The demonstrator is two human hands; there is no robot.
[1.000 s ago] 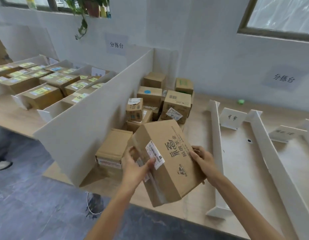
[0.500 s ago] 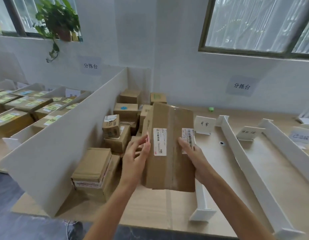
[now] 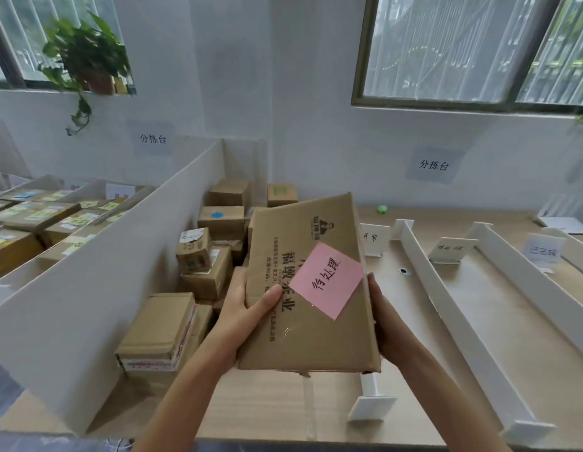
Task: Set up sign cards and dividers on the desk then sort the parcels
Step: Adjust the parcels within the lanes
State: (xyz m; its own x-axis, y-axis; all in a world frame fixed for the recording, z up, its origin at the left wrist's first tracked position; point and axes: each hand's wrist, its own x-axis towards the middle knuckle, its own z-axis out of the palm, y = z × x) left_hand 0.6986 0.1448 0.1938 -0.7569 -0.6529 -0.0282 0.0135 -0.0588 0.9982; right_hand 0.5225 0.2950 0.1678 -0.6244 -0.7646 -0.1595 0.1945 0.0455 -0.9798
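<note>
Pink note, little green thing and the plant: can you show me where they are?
pink note [image 3: 326,282]: head view, middle of the paper.
green thing [image 3: 382,209]: head view, its centre, on the desk by the wall.
plant [image 3: 84,50]: head view, its leaves, up on the windowsill.

Two slim, bare forearms come up from the bottom edge of the view, the left forearm [image 3: 185,386] and the right forearm [image 3: 447,396], both uncovered all the way to the wrist. The left hand [image 3: 244,311] and the right hand [image 3: 386,324] are bare as well. The left hand shows its long, smooth thumb [image 3: 267,298], and the right hand shows only its back and outer edge.
</note>
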